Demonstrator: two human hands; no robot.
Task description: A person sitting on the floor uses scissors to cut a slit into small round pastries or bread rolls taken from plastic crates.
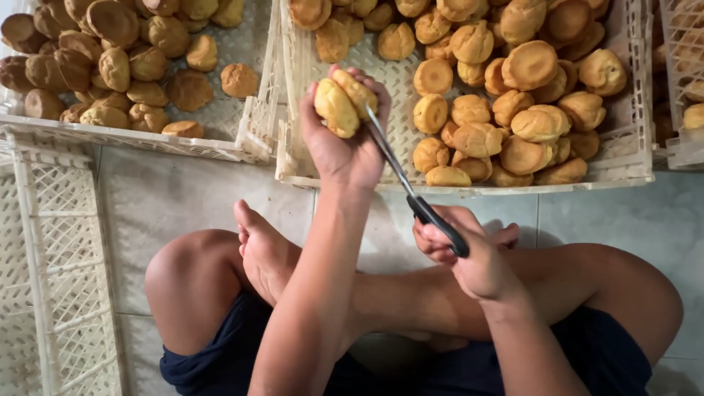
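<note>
Scissors (418, 198) sit in the closed right hand (469, 257), their blades reaching into a split bun (345, 103). Left hand (345, 147) grips that bun with curled fingers, holding it above the near edge of the middle crate (469, 187). More buns (506, 95) fill that crate, and darker ones (110, 66) lie in the left crate (147, 139).

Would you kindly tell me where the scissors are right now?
In the head view, the scissors sit centre frame, handles in the right hand, blades reaching into the split pastry held by the left hand over the middle crate.
</note>
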